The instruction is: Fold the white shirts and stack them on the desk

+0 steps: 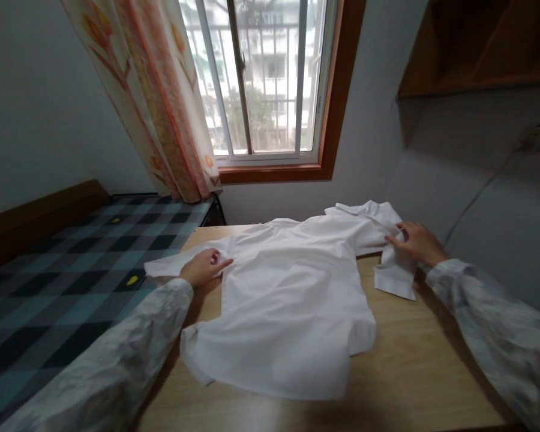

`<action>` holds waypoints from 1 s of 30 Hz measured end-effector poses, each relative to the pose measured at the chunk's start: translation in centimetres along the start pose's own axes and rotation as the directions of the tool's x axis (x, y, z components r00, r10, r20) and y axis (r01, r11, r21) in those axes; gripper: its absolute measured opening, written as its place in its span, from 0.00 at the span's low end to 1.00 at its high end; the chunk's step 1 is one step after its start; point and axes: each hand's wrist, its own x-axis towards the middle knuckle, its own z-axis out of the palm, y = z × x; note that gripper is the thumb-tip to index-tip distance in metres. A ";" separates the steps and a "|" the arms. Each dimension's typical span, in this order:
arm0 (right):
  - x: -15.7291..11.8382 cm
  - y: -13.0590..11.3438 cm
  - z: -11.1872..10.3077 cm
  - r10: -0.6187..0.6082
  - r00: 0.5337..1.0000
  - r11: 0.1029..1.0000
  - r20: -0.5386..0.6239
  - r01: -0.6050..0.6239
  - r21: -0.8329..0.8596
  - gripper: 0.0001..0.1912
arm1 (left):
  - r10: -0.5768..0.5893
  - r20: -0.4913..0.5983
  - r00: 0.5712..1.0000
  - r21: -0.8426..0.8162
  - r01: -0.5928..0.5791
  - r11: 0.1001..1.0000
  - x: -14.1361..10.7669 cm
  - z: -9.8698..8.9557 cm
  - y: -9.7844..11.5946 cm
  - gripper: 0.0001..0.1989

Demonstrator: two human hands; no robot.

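Observation:
A white long-sleeved shirt [292, 288] lies spread over a light wooden table [414, 366], its hem toward me and its surface slightly wrinkled. On the left, my left hand [207, 266] rests over the shirt's sleeve near the body. Its index finger stretches out along the fabric, apart from the curled finger above. At the far right, my right hand [416, 241] pinches the other sleeve between thumb and fingers. That sleeve is bunched and folded, with its cuff end [395, 282] hanging down toward me on the tabletop.
A bed with a checked cover [63, 276] adjoins the table on the left. A flowered curtain [162, 102] hangs beside the barred window [265, 78] at the back. A wooden shelf [477, 54] juts from the right wall, with a cable [481, 186] running below it.

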 end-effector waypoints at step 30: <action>11.6 -10.0 0.8 0.001 0.998 0.992 -0.056 -0.008 -0.129 0.30 | -0.184 -0.068 0.981 -0.068 0.179 0.981 8.4 -1.3 3.7 0.23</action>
